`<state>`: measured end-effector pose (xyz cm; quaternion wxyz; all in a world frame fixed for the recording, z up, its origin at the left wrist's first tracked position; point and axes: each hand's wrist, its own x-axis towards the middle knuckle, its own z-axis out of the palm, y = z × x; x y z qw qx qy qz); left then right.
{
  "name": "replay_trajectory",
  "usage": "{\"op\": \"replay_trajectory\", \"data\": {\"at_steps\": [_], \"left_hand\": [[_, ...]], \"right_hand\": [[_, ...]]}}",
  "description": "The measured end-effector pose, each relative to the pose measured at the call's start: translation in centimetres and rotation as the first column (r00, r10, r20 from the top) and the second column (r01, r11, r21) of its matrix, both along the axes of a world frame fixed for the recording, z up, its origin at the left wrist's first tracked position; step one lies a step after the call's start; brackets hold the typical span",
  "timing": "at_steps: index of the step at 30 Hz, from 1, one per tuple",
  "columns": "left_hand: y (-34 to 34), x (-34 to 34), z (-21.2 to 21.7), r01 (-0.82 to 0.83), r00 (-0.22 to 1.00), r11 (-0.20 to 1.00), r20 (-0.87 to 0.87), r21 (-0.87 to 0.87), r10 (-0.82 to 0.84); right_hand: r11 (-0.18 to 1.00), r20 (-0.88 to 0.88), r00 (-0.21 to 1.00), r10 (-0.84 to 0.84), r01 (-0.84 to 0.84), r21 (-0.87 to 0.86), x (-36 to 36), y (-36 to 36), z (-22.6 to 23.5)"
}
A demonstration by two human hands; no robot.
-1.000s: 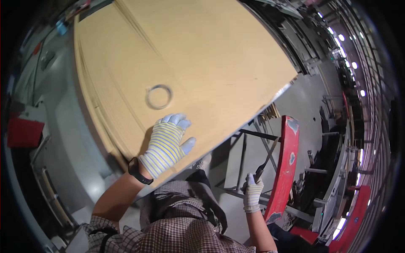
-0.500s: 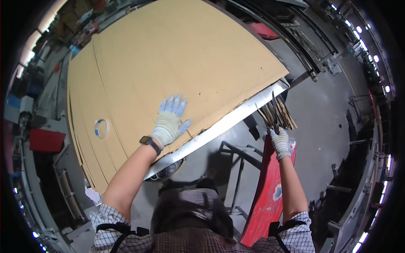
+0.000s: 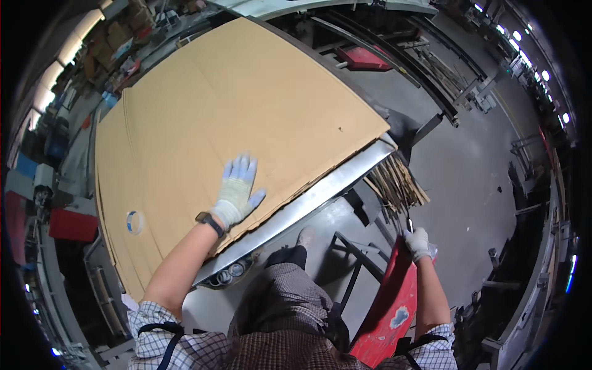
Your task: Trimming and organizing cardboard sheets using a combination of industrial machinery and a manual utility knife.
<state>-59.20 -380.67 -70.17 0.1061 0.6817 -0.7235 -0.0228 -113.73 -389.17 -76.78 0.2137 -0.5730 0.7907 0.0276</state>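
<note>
My gloved left hand (image 3: 237, 192) lies flat on a large sheet of brown cardboard (image 3: 259, 92), its fingers stretched away from me. The sheet covers a table whose near side shows a shiny metal edge (image 3: 320, 190). Off to the right, my gloved right hand (image 3: 419, 243) is closed round a slim dark tool (image 3: 409, 223) with a narrow blade-like end; its exact kind is unclear. The tool is below the table's right corner, beside a bunch of thin brown strips (image 3: 398, 185). A ring-shaped roll of tape (image 3: 131, 222) rests on the cardboard at left.
A red, scuffed metal panel (image 3: 385, 308) stands beside my right forearm, with a dark metal frame (image 3: 357, 256) near it. Black rails (image 3: 419, 80) run along the far right. A red box-like thing (image 3: 73, 224) sits at the left.
The cardboard now appears lower and further left in view. My right hand has moved down and slightly right with the tool, away from the table edge. My left hand stays flat on the sheet.
</note>
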Motion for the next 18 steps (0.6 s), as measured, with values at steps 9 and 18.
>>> {"op": "replay_trajectory", "data": {"at_steps": [9, 18], "left_hand": [[-15.3, -5.5, -0.7, 0.158, 0.986, 0.984, -0.040, -0.087, -0.162], [-31.7, -9.3, 3.0, 0.119, 0.982, 0.973, -0.124, -0.200, -0.146]], "right_hand": [[0.963, 0.009, 0.965, -0.262, 0.262, -0.061, -15.7, 5.1, -1.7], [0.952, 0.663, 0.735, -0.146, 0.287, -0.109, -5.5, -12.4, 3.5]]}}
